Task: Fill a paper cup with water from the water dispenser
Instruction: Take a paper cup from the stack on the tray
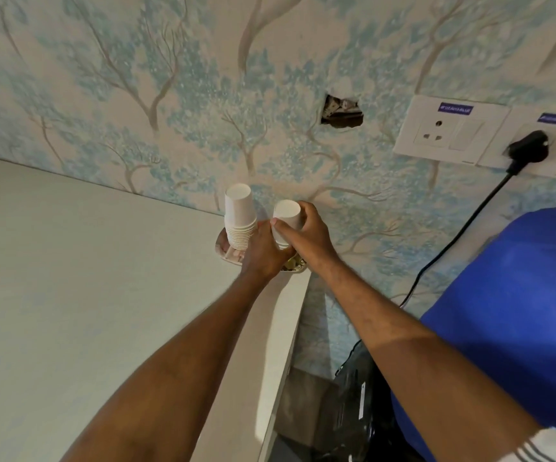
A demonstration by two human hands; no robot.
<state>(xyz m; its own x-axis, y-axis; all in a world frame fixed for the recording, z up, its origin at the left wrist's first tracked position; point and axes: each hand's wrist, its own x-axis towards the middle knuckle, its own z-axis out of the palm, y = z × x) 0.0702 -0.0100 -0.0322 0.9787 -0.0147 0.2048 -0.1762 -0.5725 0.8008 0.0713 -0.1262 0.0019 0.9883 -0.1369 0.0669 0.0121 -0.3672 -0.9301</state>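
Observation:
Two stacks of upside-down white paper cups stand on a small tray (pixel 222 250) at the counter's far right corner, against the wall. The tall stack (pixel 239 211) on the left is untouched. My right hand (pixel 313 235) is closed around the top paper cup (pixel 285 210) of the shorter right-hand stack. Just below it, my left hand (pixel 261 251) grips the lower cups of that same stack, hiding them. A large blue rounded body (pixel 510 311), apparently the dispenser's bottle, fills the right edge; no tap is visible.
The pale counter (pixel 103 295) runs left, with its edge dropping off under my arms. White wall sockets (pixel 450 130) hold a black plug (pixel 528 148) whose cable (pixel 463 228) hangs down the wall. A black object (pixel 346 411) sits below, and there is a hole in the wallpaper (pixel 341 115).

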